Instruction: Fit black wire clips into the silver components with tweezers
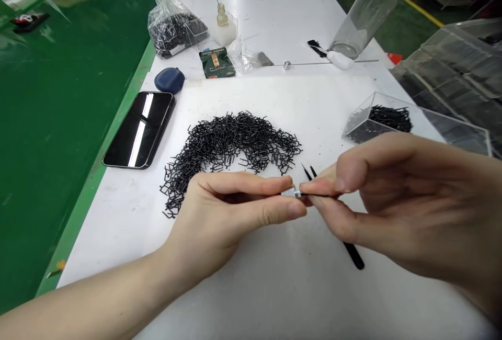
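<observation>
Our left hand (225,214) pinches a silver piece (289,192) aligned nine-to-three o'clock, our right hand (392,199) a black strip (318,195) running toward three

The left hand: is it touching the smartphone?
No, the left hand pinches a small silvery piece between thumb and finger, while the smartphone lies apart from it on the white table.

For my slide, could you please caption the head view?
Left hand pinching a silvery piece, right hand a thin black item, near piled black parts.
</observation>
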A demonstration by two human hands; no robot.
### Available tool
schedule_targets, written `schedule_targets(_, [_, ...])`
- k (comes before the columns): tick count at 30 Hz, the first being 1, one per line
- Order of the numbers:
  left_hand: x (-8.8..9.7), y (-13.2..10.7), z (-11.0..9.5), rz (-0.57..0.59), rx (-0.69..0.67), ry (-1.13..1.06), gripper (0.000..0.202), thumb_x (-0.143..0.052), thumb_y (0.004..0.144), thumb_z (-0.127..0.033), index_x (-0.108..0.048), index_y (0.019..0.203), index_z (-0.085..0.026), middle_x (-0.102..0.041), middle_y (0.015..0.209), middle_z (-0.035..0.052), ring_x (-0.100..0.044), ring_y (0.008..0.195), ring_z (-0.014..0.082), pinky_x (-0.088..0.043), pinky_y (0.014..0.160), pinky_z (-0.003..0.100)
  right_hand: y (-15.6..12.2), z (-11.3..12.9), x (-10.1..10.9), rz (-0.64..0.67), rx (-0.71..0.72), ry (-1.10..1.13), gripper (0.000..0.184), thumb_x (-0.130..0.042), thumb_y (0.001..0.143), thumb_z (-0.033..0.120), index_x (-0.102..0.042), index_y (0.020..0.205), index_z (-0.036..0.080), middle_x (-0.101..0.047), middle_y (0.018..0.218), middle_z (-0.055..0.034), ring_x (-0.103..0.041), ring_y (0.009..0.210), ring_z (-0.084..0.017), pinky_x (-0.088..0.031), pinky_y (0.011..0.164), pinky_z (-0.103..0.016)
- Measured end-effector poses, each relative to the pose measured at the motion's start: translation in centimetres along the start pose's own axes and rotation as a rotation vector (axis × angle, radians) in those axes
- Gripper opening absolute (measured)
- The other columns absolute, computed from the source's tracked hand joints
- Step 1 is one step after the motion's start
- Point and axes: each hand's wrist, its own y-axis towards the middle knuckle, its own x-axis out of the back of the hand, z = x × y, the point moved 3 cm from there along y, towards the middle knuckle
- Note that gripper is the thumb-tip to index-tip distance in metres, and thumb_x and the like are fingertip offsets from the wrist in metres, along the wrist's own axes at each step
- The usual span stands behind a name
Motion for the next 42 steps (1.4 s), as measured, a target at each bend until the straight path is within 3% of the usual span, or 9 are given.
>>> schedule_targets(5, [0.02, -0.09, 0.03, 0.011, 0.014, -0.010, 0.025, -0.119, 0.075, -0.026, -0.099, 0.085, -0.038, -0.097, 0.095, -0.0032, -0.095, 0.094, 0.0189, -0.073, 0.092, 0.019, 0.23, -0.04, 0.11, 0.005, 0.005, 0.009, 0.041, -0.088, 0.081, -0.006, -0.075, 0.096, 0.030, -0.089, 0.082, 0.0087, -0.087, 0.064, -0.016, -0.076, 0.064, -0.018])
schedule_targets(11, [-0.14, -0.09, 0.06, -0.007, 0.014, -0.012, 0.026, -0.121, 0.071, -0.031, -0.099, 0.084, -0.036, -0.097, 0.094, 0.0022, -0.096, 0.096, 0.0294, -0.079, 0.098, 0.038, 0.07, 0.11, -0.11, -0.018, -0.006, 0.016, 0.045, -0.082, 0.081, -0.010, -0.074, 0.096, 0.032, -0.085, 0.079, 0.0097, -0.086, 0.063, -0.016, -0.077, 0.064, -0.020])
schedule_targets(13, [-0.19, -0.07, 0.07, -0.007, 0.008, -0.016, 0.026, -0.121, 0.071, -0.031, -0.099, 0.083, -0.036, -0.097, 0.094, 0.0027, -0.096, 0.096, 0.0301, -0.079, 0.099, 0.039, -0.11, 0.10, -0.09, -0.034, -0.018, 0.027, 0.046, -0.081, 0.081, -0.011, -0.073, 0.096, 0.032, -0.085, 0.081, 0.0093, -0.086, 0.065, -0.016, -0.078, 0.067, -0.019])
schedule_targets(18, [-0.09, -0.02, -0.01, 0.004, -0.021, -0.038, 0.029, -0.121, 0.070, -0.022, -0.099, 0.084, -0.035, -0.097, 0.094, -0.0011, -0.095, 0.094, 0.0205, -0.075, 0.091, 0.021, -0.31, 0.08, -0.05, -0.042, -0.012, 0.017, 0.046, -0.082, 0.081, -0.011, -0.073, 0.097, 0.032, -0.085, 0.082, 0.0096, -0.087, 0.066, -0.015, -0.078, 0.069, -0.019])
schedule_targets(23, [-0.17, -0.03, -0.03, 0.028, 0.008, -0.085, 0.032, -0.120, 0.069, -0.016, -0.098, 0.083, -0.033, -0.095, 0.087, -0.0036, -0.094, 0.084, 0.0149, -0.072, 0.082, 0.013, -0.20, 0.35, -0.11, -0.040, -0.010, 0.004, 0.046, -0.084, 0.081, -0.009, -0.074, 0.098, 0.032, -0.086, 0.085, 0.0103, -0.088, 0.067, -0.015, -0.078, 0.071, -0.018])
schedule_targets(33, [-0.31, 0.05, -0.11, 0.080, -0.017, -0.121, 0.032, -0.117, 0.075, -0.010, -0.098, 0.089, -0.032, -0.096, 0.089, -0.0054, -0.093, 0.085, 0.0118, -0.071, 0.084, 0.009, 0.38, -0.06, 0.04, -0.031, 0.074, 0.045, 0.046, -0.087, 0.081, -0.010, -0.077, 0.102, 0.030, -0.089, 0.086, 0.0099, -0.090, 0.070, -0.015, -0.076, 0.068, -0.017])
schedule_targets(39, [-0.35, 0.00, 0.13, 0.095, -0.051, -0.112, 0.030, -0.119, 0.076, -0.016, -0.098, 0.090, -0.032, -0.096, 0.089, -0.0071, -0.093, 0.085, 0.0096, -0.071, 0.087, 0.008, 0.09, 0.21, 0.00, -0.063, -0.089, 0.154, 0.041, -0.092, 0.083, -0.006, -0.077, 0.097, 0.030, -0.090, 0.090, 0.0102, -0.090, 0.078, -0.010, -0.075, 0.080, -0.011])
schedule_targets(42, [-0.30, 0.07, 0.09, 0.072, -0.077, -0.099, 0.024, -0.118, 0.080, -0.024, -0.098, 0.091, -0.031, -0.095, 0.091, -0.0069, -0.091, 0.084, 0.0074, -0.071, 0.086, 0.007, 0.14, 0.20, 0.15, -0.080, -0.138, 0.216, 0.043, -0.092, 0.082, -0.007, -0.077, 0.095, 0.031, -0.091, 0.089, 0.0094, -0.092, 0.080, -0.013, -0.076, 0.078, -0.014])
